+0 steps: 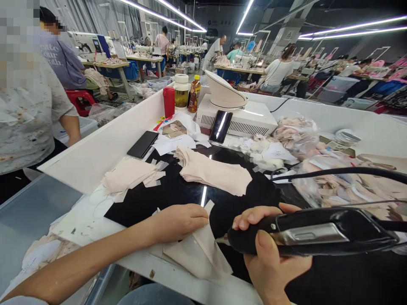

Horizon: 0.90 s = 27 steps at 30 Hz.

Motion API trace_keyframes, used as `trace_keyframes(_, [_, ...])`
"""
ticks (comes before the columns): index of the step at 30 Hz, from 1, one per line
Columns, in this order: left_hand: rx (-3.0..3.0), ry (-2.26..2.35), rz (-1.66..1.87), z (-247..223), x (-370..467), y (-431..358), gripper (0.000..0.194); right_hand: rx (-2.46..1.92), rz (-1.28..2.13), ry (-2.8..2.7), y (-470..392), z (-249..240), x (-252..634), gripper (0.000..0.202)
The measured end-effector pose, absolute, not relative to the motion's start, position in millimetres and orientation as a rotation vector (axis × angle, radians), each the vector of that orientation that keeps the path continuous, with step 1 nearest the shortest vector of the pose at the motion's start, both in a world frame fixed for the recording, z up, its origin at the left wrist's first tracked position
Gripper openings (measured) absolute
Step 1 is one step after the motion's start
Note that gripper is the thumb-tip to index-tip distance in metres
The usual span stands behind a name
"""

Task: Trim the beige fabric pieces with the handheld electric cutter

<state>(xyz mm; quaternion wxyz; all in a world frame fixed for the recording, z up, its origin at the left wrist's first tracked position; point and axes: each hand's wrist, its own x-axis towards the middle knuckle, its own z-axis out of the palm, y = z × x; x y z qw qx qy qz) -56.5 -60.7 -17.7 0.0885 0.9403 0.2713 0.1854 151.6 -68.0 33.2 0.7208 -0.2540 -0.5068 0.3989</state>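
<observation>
Hands working pale fabric on the black mat [178, 190]

Left hand [178, 222] is pressing flat on the fabric piece [203, 250]; right hand [270, 250] is gripping the black tool [318, 233] beside it.

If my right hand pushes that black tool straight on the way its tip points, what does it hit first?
Probably the pale fabric strip that the left hand presses flat: the black handheld tool in the right hand points its metal tip leftward, almost at the strip's edge. Depth is unclear.
</observation>
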Motion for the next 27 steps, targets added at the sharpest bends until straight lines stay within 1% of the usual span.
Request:
trace_keyframes(4, [2.832, 0.826, 0.553, -12.4, -63.3, -65.2, 0.026, -0.576, 0.865, -1.128, -68.7, 32.7, 152.3, 0.044])
trace_keyframes(10, [2.867, 0.867, 0.439, -2.5, -65.3, -71.7, 0.024, -0.585, 0.861, -1.127, -69.8, 32.4, 153.8, 0.044])
trace_keyframes(14, [2.918, 0.851, 0.415, 0.4, -63.9, -75.4, 0.029, -0.577, 0.862, -1.128, -70.1, 31.9, 154.1, 0.045])
trace_keyframes(27, [3.004, 0.852, 0.354, -4.2, -60.5, -80.2, 0.032, -0.595, 0.849, -1.131, -71.1, 31.9, 155.3, 0.045])
